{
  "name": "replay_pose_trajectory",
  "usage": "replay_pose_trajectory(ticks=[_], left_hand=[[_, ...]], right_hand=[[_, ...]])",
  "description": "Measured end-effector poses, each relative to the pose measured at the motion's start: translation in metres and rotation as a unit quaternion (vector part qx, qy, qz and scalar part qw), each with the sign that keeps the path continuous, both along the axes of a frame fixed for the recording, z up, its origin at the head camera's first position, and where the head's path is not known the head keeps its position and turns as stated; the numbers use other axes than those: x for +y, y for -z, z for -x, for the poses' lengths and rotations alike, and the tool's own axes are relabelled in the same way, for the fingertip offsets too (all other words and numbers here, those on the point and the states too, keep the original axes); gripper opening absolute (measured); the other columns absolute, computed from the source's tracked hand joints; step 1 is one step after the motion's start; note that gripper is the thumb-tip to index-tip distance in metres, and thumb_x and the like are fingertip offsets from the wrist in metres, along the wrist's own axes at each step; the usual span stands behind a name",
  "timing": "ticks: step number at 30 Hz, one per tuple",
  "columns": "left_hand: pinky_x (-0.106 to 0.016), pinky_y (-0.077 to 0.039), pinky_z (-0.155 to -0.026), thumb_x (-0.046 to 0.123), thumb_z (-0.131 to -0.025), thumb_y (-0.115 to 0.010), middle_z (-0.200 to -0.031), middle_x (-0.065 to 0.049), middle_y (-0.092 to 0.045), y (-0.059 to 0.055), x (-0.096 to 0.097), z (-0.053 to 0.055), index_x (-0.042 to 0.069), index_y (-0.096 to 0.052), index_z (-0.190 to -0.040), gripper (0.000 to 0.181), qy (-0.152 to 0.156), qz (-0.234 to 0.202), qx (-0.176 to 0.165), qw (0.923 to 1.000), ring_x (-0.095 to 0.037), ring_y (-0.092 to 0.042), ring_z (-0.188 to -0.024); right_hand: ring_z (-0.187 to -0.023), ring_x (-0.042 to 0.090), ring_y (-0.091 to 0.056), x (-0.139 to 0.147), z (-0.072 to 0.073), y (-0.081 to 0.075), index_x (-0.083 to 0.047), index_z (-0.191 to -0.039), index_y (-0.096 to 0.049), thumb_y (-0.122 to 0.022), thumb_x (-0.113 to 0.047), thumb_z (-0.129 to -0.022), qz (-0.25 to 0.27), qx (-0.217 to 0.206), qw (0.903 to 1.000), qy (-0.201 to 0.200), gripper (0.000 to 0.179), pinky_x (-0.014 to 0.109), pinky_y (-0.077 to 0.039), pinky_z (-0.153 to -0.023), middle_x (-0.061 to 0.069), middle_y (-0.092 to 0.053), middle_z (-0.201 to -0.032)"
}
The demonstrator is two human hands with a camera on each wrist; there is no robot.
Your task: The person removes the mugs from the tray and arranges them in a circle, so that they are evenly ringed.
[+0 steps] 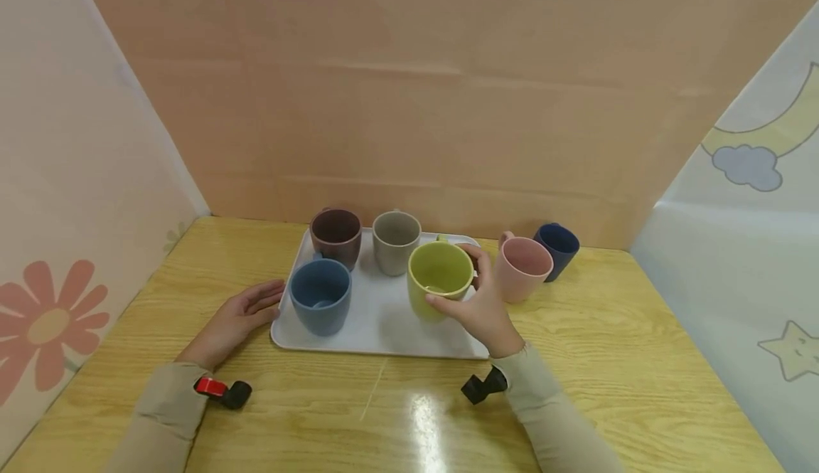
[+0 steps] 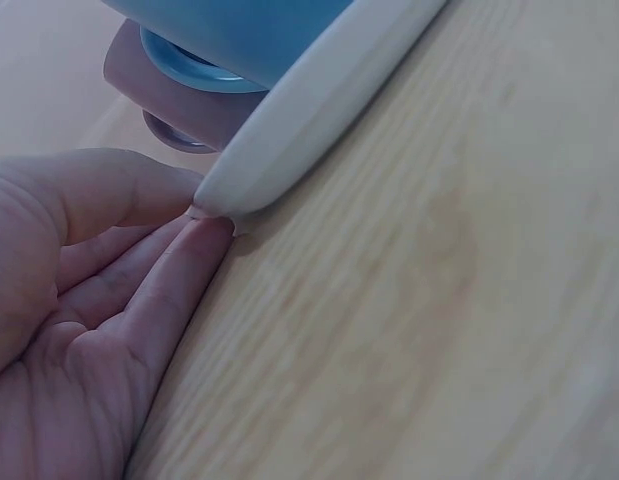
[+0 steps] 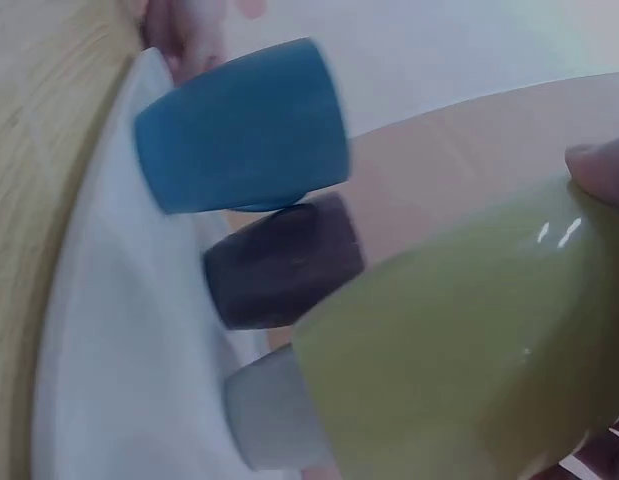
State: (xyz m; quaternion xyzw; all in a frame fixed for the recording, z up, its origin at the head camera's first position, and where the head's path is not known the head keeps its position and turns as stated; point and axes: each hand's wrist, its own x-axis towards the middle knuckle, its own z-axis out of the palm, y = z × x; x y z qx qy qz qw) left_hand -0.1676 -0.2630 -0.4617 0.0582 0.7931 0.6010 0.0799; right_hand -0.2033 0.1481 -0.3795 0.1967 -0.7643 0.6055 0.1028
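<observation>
My right hand grips a yellow-green mug by its sides, thumb on the near side and fingers round the far right. The mug is upright and held over the right part of a white tray, its base apart from the tray in the right wrist view. At the tray's left edge, my left hand pinches the rim between thumb and fingertips. On the tray stand a blue mug, a dark maroon mug and a grey mug.
Right of the tray, a pink mug stands on the wooden table close to my right hand. A navy mug is just behind it. An orange-tan backdrop rises behind the tray, and printed panels stand at both sides.
</observation>
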Motion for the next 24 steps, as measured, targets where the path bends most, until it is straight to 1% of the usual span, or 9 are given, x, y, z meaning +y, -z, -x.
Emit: replay_pose_trajectory(ticks=[3,6,8,10,11,14,17,20,24], left_hand=[[-0.007,-0.040,-0.097,0.030,-0.102,-0.063,-0.156,-0.019,-0.042,0.001,0.000,-0.001,0.004,-0.033,-0.158,0.068,0.000,-0.001,0.001,1.0000,-0.029,-0.040,-0.143],[-0.008,-0.040,-0.097,0.029,-0.102,-0.063,-0.156,-0.019,-0.042,0.003,0.000,-0.001,0.003,-0.032,-0.157,0.068,0.000,-0.003,0.002,1.0000,-0.023,-0.043,-0.142],[-0.008,-0.040,-0.097,0.029,-0.103,-0.063,-0.156,-0.020,-0.042,0.003,0.000,-0.002,0.003,-0.032,-0.158,0.068,0.000,-0.003,0.003,1.0000,-0.023,-0.043,-0.142],[-0.008,-0.040,-0.097,0.029,-0.103,-0.062,-0.156,-0.020,-0.042,0.003,0.000,-0.002,0.003,-0.032,-0.158,0.068,0.000,-0.001,0.006,1.0000,-0.024,-0.042,-0.142],[-0.008,-0.040,-0.097,0.029,-0.103,-0.062,-0.156,-0.020,-0.042,0.002,0.000,-0.002,0.003,-0.032,-0.158,0.068,0.000,0.000,0.006,1.0000,-0.027,-0.041,-0.143],[-0.007,-0.039,-0.096,0.030,-0.103,-0.062,-0.156,-0.019,-0.042,0.000,-0.001,-0.003,0.004,-0.032,-0.158,0.068,-0.001,0.005,0.005,1.0000,-0.034,-0.037,-0.144],[-0.006,-0.039,-0.096,0.030,-0.103,-0.062,-0.156,-0.019,-0.042,-0.002,-0.002,-0.004,0.004,-0.031,-0.158,0.068,-0.002,0.007,0.002,1.0000,-0.036,-0.036,-0.145],[-0.006,-0.039,-0.096,0.030,-0.103,-0.063,-0.156,-0.019,-0.042,-0.002,-0.001,-0.003,0.004,-0.032,-0.158,0.069,-0.004,0.004,0.002,1.0000,-0.037,-0.036,-0.145],[-0.007,-0.039,-0.096,0.029,-0.102,-0.063,-0.155,-0.020,-0.043,0.001,0.002,0.000,0.003,-0.033,-0.157,0.068,-0.004,-0.005,0.004,1.0000,-0.037,-0.036,-0.144]], right_hand=[[-0.119,0.024,-0.050,0.009,-0.004,-0.006,0.005,-0.141,-0.040,-0.084,0.011,-0.069,0.032,0.002,0.9995,0.003,0.084,0.034,-0.040,-0.102,0.016,-0.052,-0.138],[-0.121,0.023,-0.051,0.022,-0.008,-0.011,0.009,-0.140,-0.037,-0.080,0.017,-0.070,0.054,0.007,0.9984,0.015,0.083,0.026,-0.043,-0.102,0.014,-0.050,-0.140],[-0.126,0.024,-0.050,0.032,-0.011,-0.014,0.010,-0.141,-0.036,-0.078,0.020,-0.069,0.072,0.014,0.9971,0.020,0.083,0.023,-0.045,-0.102,0.012,-0.046,-0.143],[-0.131,0.024,-0.047,0.042,-0.014,-0.018,0.011,-0.142,-0.036,-0.076,0.022,-0.069,0.084,0.020,0.9959,0.028,0.084,0.022,-0.043,-0.104,0.010,-0.044,-0.145],[-0.132,0.023,-0.046,0.047,-0.015,-0.020,0.010,-0.142,-0.036,-0.075,0.023,-0.069,0.089,0.026,0.9953,0.031,0.084,0.021,-0.041,-0.105,0.009,-0.044,-0.146],[-0.126,0.025,-0.048,0.063,-0.020,-0.026,0.007,-0.142,-0.040,-0.073,0.024,-0.070,0.095,0.048,0.9933,0.044,0.081,0.024,-0.040,-0.103,0.010,-0.048,-0.139],[-0.115,0.022,-0.051,0.077,-0.023,-0.030,0.001,-0.141,-0.045,-0.070,0.025,-0.070,0.105,0.056,0.9905,0.069,0.079,0.025,-0.043,-0.095,0.009,-0.052,-0.131],[-0.111,0.022,-0.051,0.091,-0.025,-0.033,-0.002,-0.139,-0.048,-0.069,0.025,-0.071,0.127,0.056,0.9856,0.096,0.076,0.024,-0.045,-0.092,0.009,-0.053,-0.127],[-0.109,0.021,-0.053,0.114,-0.027,-0.034,-0.003,-0.136,-0.053,-0.070,0.025,-0.072,0.147,0.049,0.9781,0.140,0.073,0.020,-0.049,-0.086,0.010,-0.056,-0.127]])
